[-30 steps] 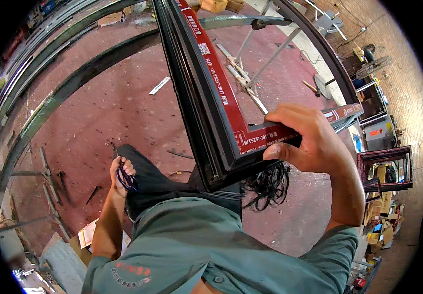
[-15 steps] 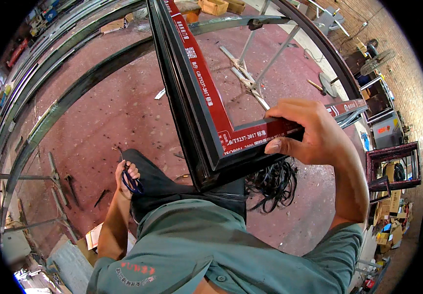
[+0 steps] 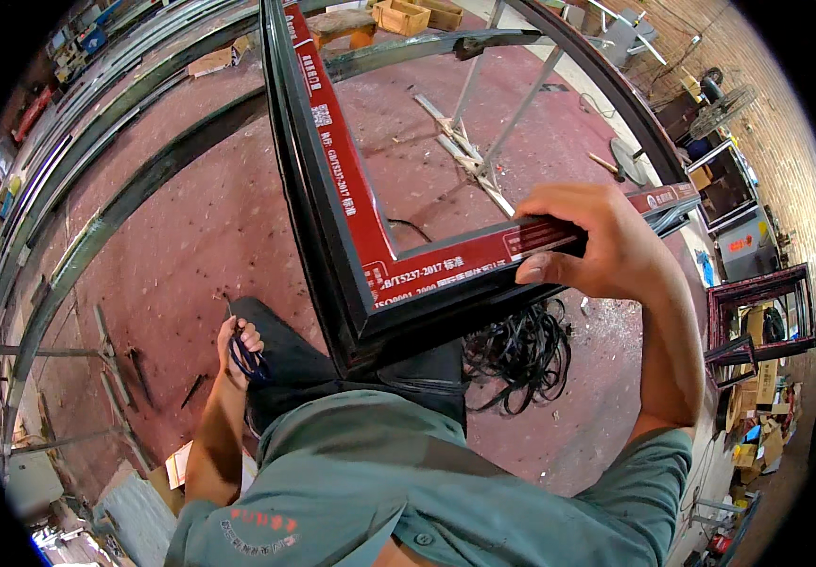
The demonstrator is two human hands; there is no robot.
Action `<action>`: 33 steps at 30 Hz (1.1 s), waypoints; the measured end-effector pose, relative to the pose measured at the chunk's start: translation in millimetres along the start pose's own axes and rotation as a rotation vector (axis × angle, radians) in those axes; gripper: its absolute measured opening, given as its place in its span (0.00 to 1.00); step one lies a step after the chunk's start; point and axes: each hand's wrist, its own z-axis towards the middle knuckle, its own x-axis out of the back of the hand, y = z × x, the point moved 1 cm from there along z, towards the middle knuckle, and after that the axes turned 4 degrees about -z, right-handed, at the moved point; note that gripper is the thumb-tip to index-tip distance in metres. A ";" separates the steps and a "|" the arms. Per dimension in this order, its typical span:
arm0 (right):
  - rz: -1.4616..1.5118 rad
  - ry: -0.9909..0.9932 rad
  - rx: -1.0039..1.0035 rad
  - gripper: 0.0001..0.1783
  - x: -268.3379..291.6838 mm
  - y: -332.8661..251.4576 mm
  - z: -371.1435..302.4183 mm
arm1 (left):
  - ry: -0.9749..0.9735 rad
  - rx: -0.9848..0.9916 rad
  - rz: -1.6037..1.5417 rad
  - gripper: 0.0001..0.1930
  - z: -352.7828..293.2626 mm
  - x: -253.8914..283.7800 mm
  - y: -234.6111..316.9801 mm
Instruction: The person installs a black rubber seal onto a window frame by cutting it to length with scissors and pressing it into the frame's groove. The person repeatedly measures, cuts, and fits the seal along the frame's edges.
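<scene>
A black window frame (image 3: 318, 236) with red printed protective film stands tilted in front of my body, its near corner over my lap. My right hand (image 3: 601, 246) is closed round the near bar of the frame, fingers over the top and thumb along the front side. Low at the left, beside my left thigh, my left hand (image 3: 240, 345) is closed on a pair of scissors (image 3: 251, 362) with dark blue loop handles. A thin metal tip sticks up above that fist; most of the blades are hidden in it.
A tangled heap of black rubber strip (image 3: 521, 357) lies on the red floor right of my legs. Long metal profiles (image 3: 143, 180) curve across the left side on racks. Crossed metal legs (image 3: 464, 156) stand beyond the frame. More frames (image 3: 762, 317) stand by the brick wall.
The window frame has shifted left, its near corner now lower and further left. My right hand stays gripping it. My left hand has barely moved with the scissors.
</scene>
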 end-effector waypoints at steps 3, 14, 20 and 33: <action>-0.017 0.106 0.056 0.29 -4.4 5.1 -3.3 | -0.018 0.004 -0.030 0.14 3.3 3.3 -2.3; -0.060 0.109 0.075 0.30 -4.7 -9.8 1.9 | 0.079 -0.009 0.031 0.15 2.4 -4.5 -3.7; -0.038 0.030 0.024 0.31 -2.6 -16.8 7.3 | 0.023 0.016 0.044 0.15 2.8 -5.7 -0.9; 0.007 0.022 0.080 0.30 1.1 5.0 -3.0 | 0.008 0.035 -0.011 0.15 1.7 3.5 1.5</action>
